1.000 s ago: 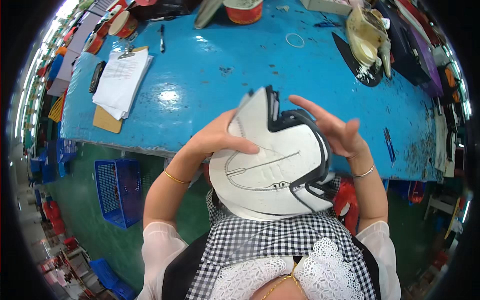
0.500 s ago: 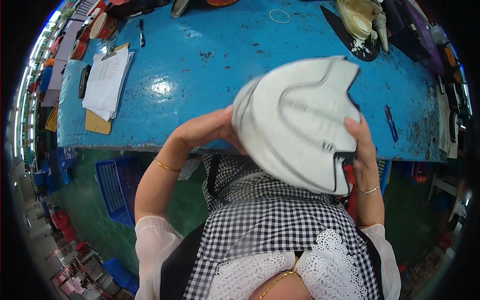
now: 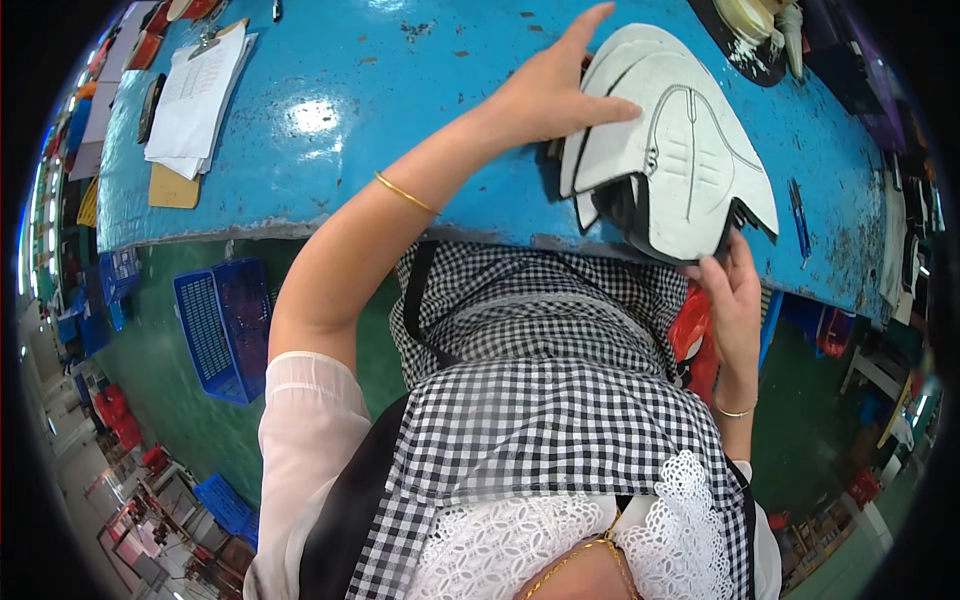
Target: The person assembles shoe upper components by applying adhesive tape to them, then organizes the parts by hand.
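A stack of white shoe-upper pieces [image 3: 695, 150] with dark edges and stitched curved lines leans over the near table edge. Its layers are fanned out toward the left. My left hand [image 3: 555, 95] holds the stack's left side: the thumb lies on the white surface, the index finger stretches up along the edge, and the other fingers are hidden. At the lower right corner, my right hand [image 3: 735, 295] pinches the notched near edge between thumb and fingers.
A clipboard with papers [image 3: 200, 100] lies at the left of the blue table [image 3: 400, 150]. To the right is a blue pen [image 3: 800, 220]. A dark board with a pale container [image 3: 745, 25] stands at the far right. Below the table edge, a blue basket [image 3: 225, 330] sits on the green floor.
The stack has moved away from me and slightly right, and turned so its pointed end faces far. My left hand has reached farther forward along its side; the right has shifted to the near corner.
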### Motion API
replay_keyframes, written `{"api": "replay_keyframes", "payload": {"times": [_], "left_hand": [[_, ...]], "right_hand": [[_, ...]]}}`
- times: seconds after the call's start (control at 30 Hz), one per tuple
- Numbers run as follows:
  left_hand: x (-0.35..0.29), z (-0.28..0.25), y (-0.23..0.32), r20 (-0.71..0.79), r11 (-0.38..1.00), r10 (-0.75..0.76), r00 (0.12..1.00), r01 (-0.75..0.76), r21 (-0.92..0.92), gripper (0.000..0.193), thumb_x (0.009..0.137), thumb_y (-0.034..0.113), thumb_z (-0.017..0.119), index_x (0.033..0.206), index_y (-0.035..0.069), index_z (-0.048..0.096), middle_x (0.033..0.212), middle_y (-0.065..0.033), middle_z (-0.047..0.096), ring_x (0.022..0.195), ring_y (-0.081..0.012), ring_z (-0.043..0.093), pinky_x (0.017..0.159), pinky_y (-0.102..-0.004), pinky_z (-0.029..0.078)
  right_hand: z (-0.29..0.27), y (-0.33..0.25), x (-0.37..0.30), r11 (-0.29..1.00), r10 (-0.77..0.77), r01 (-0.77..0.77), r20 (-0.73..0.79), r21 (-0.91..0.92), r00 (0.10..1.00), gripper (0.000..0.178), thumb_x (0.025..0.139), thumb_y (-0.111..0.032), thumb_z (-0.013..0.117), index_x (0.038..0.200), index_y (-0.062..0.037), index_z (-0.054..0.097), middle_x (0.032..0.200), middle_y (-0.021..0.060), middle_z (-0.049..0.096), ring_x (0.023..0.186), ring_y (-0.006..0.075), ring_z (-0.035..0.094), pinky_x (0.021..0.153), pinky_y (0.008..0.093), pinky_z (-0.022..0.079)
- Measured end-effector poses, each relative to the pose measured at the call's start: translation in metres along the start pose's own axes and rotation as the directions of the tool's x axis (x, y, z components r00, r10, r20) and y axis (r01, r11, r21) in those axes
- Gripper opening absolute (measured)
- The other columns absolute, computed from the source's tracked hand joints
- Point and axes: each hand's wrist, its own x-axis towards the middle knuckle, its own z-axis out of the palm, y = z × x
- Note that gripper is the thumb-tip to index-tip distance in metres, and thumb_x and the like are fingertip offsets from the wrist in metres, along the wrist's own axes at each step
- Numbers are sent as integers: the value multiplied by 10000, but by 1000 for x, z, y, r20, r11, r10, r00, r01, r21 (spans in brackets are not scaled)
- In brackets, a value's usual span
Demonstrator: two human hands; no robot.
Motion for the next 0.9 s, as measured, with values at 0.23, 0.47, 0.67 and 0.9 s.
{"api": "replay_keyframes", "payload": {"times": [0.23, 0.47, 0.67, 0.9], "left_hand": [[-35, -53, -3, -82, 908, -20, 996, -16, -418, 752, 841, 215, 753, 1445, 62, 332, 1212, -195, 574, 1083, -267, 571, 960, -363, 454], [-158, -92, -16, 277, 728, 183, 943, 60, -683, 81, 883, 21, 666, 959, -5, 674, 821, -66, 660, 763, -137, 619, 704, -289, 521], [-234, -48, -36, 134, 841, -541, 830, 537, 69, 205, 843, 134, 758, 903, -44, 676, 811, -56, 675, 737, -124, 618, 695, -266, 509], [-258, 4, -91, -361, 850, -385, 849, 479, 218, 708, 786, 291, 814, 1332, -20, 488, 1295, -181, 546, 1127, -260, 531, 942, -357, 442]], "right_hand": [[-1, 31, -19, 854, 269, 14, 464, -520, 844, 300, 973, -155, 606, 1201, 41, 603, 991, 117, 705, 937, 180, 677, 867, 298, 526], [58, 119, 37, 658, 263, 195, 465, -728, 845, 550, 948, -391, 614, 1309, 19, 552, 1280, 243, 590, 1187, 313, 587, 993, 373, 462], [77, 150, 52, 379, 259, 350, 462, -856, 848, 591, 960, -517, 529, 1329, -57, 566, 1331, 246, 565, 1256, 380, 525, 1069, 422, 395], [72, 144, 39, 685, 330, 342, 692, -644, 642, 230, 918, -237, 618, 1038, -50, 677, 956, 136, 716, 861, 270, 681, 794, 366, 517]]}}
